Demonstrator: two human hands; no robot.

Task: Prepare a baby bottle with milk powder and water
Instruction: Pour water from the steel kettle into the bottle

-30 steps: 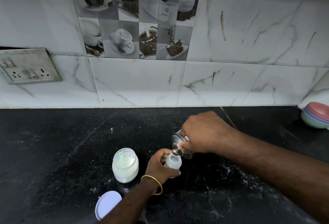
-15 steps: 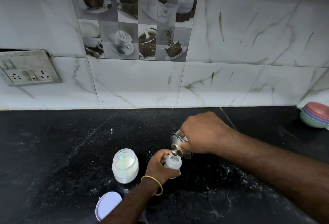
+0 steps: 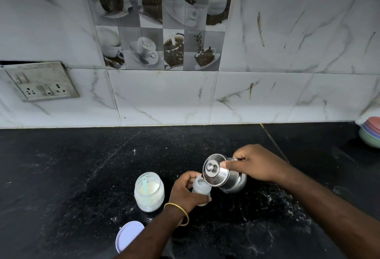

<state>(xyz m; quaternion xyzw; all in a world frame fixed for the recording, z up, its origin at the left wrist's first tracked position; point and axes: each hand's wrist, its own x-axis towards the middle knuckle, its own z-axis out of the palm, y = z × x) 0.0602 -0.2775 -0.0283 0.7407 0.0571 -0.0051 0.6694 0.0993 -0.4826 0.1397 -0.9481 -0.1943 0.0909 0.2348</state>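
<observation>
Both grips are closed on something. Low in the centre of the frame, the left hand [image 3: 186,192] wraps its fingers around the small baby bottle [image 3: 202,188], which stands upright on the black counter [image 3: 61,176]; a gold bangle [image 3: 178,211] circles that wrist. Just right of it, the right hand [image 3: 255,165] grips the steel jug [image 3: 224,176] by its far side, with the thumb laid along the jug's neck. The jug is tipped toward the bottle so that its lid [image 3: 212,169] and knob face the camera, and its lip sits right over the bottle's open mouth. Whether any water is running out cannot be told.

Left of the bottle, near but apart, stands an open jar [image 3: 149,192] of milk powder with a pale scoop [image 3: 145,184] stuck in it. The jar's round cap [image 3: 128,235] lies flat on the counter at lower left of the jar. At the right edge, stacked coloured bowls [image 3: 371,133] rest against the tiled wall [image 3: 287,53], and a socket plate [image 3: 41,83] is fixed to it at the left.
</observation>
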